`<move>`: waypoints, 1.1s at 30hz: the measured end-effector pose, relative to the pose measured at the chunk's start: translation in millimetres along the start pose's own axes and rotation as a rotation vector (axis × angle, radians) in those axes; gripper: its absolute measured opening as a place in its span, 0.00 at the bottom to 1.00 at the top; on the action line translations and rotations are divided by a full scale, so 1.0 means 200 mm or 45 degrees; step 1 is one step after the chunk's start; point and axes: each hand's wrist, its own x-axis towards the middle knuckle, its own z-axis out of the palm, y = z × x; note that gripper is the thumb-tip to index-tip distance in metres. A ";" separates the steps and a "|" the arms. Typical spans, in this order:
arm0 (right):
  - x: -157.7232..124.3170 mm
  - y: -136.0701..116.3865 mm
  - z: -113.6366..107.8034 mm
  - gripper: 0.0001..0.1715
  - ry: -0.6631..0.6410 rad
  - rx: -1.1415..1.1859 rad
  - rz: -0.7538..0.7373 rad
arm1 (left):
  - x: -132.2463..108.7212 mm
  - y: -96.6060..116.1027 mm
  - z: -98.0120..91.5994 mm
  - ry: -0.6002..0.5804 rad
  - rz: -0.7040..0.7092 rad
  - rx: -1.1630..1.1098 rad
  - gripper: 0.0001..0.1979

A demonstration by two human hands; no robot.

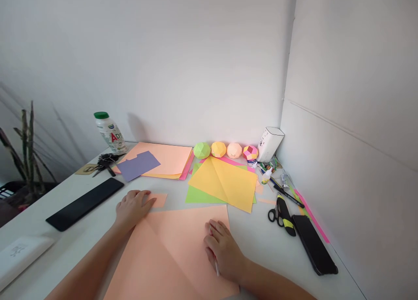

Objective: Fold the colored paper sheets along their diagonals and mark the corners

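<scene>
A large peach paper sheet [176, 247] with diagonal creases lies in front of me. My left hand [133, 208] rests at its upper left corner, fingers spread on the table, thumb and fingertips touching a small peach paper piece [158, 200]. Over the right part of the large sheet is my right hand [225, 250], its fingers closed round a thin pen [216, 265], pale with a reddish part; its tip is hidden. Just beyond the sheet, a creased yellow sheet [228, 178] overlaps a green sheet [202, 195].
Faceted paper balls [201, 150] line the wall. Scissors [276, 214], a box cutter [286, 215] and a black phone [313, 243] lie right. Left are a dark flat strip [85, 203], keys [106, 161], a white bottle [111, 134] and stacked coloured paper [166, 156] with a purple piece [139, 165].
</scene>
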 end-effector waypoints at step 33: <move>-0.05 -0.12 0.04 0.09 0.205 0.004 -0.104 | -0.51 0.68 0.10 -0.338 0.143 -1.074 0.19</move>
